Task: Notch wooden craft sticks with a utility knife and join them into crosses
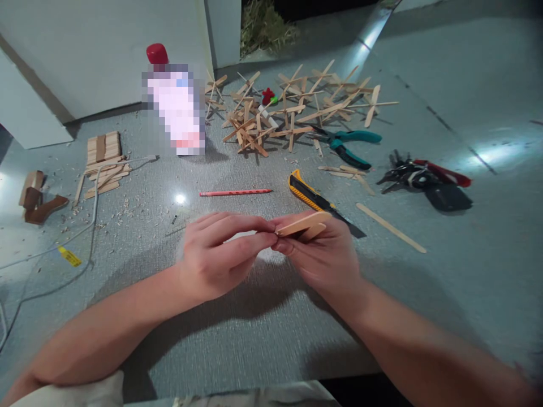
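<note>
Wooden craft sticks, 2 flat ones stacked, pinched btwn both my hands just above the grey floor. My right hand grips them from below/behind, thumb + fingers closed on the stack; my left hand has thumb and forefinger closed on the left end of the stack, other fingers curled. Hands touching at the fingertips. Just behind right hand: yellow/black utility knife, blade end hidden by my fingers. Loose stick to the right of it, apart from hand. Red pencil lying flat just beyond left hand. Further back: teal pliers next to a pile of glued stick crosses. Glue bottle w/ red cap back left, label blurred. Neat stick stack far left w/ shavings around, white cable running past it. Keys far right
</note>
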### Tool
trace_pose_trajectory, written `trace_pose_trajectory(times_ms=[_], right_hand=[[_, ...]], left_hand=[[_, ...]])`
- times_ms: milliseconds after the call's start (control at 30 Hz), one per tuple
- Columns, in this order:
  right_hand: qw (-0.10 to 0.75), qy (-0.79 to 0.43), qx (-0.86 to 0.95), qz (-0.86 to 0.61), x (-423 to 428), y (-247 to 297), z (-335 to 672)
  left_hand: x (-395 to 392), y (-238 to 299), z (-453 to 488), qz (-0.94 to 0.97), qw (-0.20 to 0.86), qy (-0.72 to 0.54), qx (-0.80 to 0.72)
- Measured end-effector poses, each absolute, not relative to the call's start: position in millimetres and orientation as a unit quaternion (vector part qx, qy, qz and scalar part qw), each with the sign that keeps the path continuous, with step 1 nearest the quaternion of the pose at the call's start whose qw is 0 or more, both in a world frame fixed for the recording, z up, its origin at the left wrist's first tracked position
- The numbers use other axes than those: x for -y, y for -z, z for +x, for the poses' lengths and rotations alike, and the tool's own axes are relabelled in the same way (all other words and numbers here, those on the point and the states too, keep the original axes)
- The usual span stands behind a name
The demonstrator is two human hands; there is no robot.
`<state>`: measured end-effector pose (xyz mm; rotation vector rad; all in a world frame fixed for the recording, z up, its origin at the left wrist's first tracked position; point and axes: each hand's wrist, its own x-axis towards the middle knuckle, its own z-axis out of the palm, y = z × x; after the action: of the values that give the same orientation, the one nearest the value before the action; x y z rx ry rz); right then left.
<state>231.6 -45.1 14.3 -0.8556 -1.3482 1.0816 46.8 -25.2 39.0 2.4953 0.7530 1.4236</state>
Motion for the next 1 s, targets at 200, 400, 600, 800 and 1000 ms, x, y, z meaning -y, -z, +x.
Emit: trace_pose_trajectory(times_ms=[200, 400, 600, 800, 1000], right_hand=[[0.587, -0.485, 0.532, -0.37, 43.8, -10.4, 230.5], [0.576, -0.57, 0.462, -0.361, 44.1, -3.2, 230.9], [0.561, -0.594, 0.433, -0.381, 44.6, -5.5, 230.6], [0.56, -0.608, 0.415, -0.382, 43.2, -3.6, 231.5], [0.565, -0.628, 0.392, -0.363, 43.0, -5.2, 230.5]], left_hand=[[26.5, -40.0, 47.6, 0.83, 0.121, -0.48, -0.257], [26.1, -40.9, 47.7, 0.825, 0.162, -0.473, -0.263], [29.0, -39.2, 48.2, 0.82, 0.142, -0.474, -0.288], [30.2, -41.4, 53.1, 0.8, 0.176, -0.481, -0.312], [35.1, -42.2, 57.0, 0.728, 0.292, -0.499, -0.369]])
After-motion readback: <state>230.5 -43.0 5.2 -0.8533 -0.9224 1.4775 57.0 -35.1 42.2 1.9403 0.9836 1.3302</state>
